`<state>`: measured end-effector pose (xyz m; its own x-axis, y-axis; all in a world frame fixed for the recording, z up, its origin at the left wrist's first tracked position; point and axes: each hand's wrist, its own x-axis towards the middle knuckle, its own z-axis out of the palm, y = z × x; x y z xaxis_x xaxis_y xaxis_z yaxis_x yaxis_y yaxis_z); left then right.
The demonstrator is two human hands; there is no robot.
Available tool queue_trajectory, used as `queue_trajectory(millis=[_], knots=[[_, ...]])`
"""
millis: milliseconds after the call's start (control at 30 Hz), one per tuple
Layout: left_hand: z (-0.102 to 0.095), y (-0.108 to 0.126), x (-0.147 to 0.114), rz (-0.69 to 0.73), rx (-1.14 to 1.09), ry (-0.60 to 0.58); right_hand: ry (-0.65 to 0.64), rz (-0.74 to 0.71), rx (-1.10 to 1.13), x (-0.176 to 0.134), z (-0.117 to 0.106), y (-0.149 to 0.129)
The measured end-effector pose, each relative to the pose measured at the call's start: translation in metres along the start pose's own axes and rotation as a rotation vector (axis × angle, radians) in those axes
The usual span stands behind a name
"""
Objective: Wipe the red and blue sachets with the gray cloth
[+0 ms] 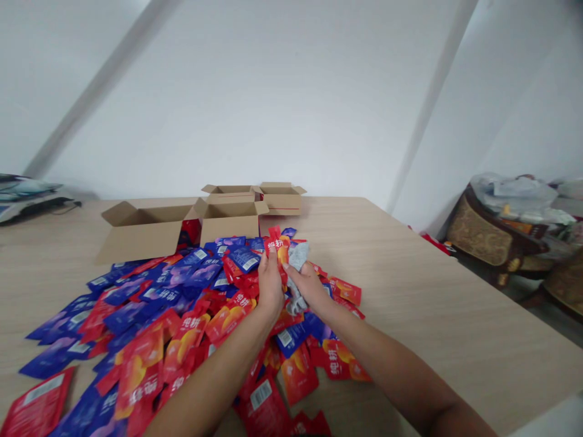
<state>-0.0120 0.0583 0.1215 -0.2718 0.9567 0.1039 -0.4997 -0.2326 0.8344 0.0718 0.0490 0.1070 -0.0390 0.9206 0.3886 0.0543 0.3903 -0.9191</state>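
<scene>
Both my hands meet over a wide heap of red and blue snack packets (182, 340). My left hand (270, 280) grips a red snack packet (279, 244) with orange fruit pictures and white characters, held upright. Close beside it, my right hand (308, 286) is closed on a crumpled grey cloth (298, 256), whose lower end hangs below the fingers. The cloth lies against the packet's right side. Some of the fingers are hidden behind the packet and cloth.
Open cardboard boxes stand behind the heap: a large one (146, 233) at left, another (230, 224) in the middle, two more (282, 200) farther back. Dark electronic gear (27, 194) sits at the far left. A patterned armchair (478, 233) piled with plastic bags stands right of the table (432, 315).
</scene>
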Motion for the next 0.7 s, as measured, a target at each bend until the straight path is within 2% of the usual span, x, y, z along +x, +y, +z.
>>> queue_trajectory(millis=[133, 300, 400, 467, 567, 633, 700], knots=[[0.002, -0.003, 0.000, -0.086, -0.079, -0.011, -0.074, -0.018, -0.031, 0.000, -0.007, -0.009], [-0.004, 0.007, 0.003, -0.091, -0.150, -0.024, -0.068, 0.108, -0.210, -0.004, -0.028, -0.012], [-0.018, 0.024, 0.012, -0.089, -0.132, -0.053, -0.020, 0.206, -0.265, -0.001, -0.054, 0.000], [-0.032, 0.037, 0.019, -0.142, -0.083, -0.088, -0.011, 0.220, -0.335, 0.007, -0.074, 0.013], [-0.053, 0.054, 0.026, -0.203, -0.010, -0.090, -0.014, 0.258, -0.619, 0.030, -0.105, 0.034], [-0.065, 0.062, 0.028, -0.226, 0.043, -0.099, -0.056, 0.343, -0.847, 0.048, -0.120, 0.044], [-0.076, 0.067, 0.028, -0.245, 0.113, -0.141, -0.125, 0.399, -0.969, 0.065, -0.130, 0.049]])
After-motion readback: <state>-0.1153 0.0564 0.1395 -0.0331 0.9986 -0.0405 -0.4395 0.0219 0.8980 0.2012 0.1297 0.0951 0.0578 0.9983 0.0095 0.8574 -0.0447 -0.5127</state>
